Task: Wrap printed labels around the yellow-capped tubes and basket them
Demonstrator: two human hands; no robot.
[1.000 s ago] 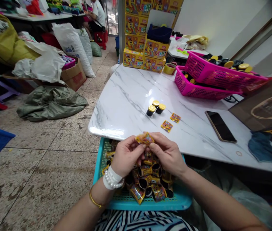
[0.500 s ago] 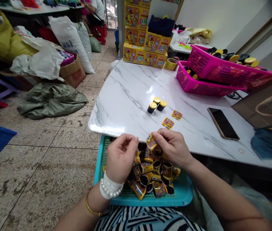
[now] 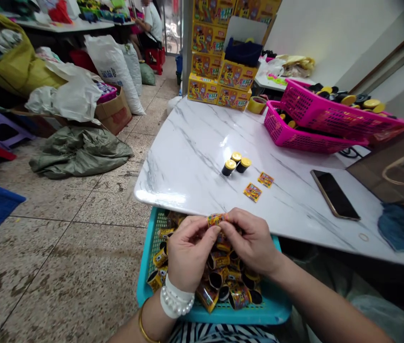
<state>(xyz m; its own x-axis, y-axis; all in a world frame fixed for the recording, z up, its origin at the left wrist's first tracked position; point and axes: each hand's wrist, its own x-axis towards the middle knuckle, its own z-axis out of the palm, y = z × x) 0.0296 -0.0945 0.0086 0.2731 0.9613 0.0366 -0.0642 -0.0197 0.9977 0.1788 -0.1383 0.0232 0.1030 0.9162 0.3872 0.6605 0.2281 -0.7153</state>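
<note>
Above the teal basket (image 3: 276,309), both hands meet at a small yellow, colourfully printed sleeve (image 3: 216,219). My left hand (image 3: 187,257) pinches its left end between thumb and fingers. The right end is between the thumb and fingers of my right hand (image 3: 253,243). Under them the basket holds many black tubs wrapped in similar printed film (image 3: 239,295), lying at all angles; my hands hide part of the heap. On the table beyond stand three black tubs with yellow lids (image 3: 229,166). Two flat printed sleeves (image 3: 252,192) lie beside them.
The white marbled table (image 3: 187,157) carries a phone (image 3: 335,194), stacked pink baskets (image 3: 316,136) of tubs and lids, a tape roll (image 3: 257,105) and stacked yellow boxes (image 3: 235,97). Sacks (image 3: 114,71) and a green cloth (image 3: 80,152) lie on the floor at left. Another person sits far back.
My left hand has moved right to take hold of the printed sleeve, which my right hand held alone before. The sleeve now lies level between both hands. The view has tilted slightly.
</note>
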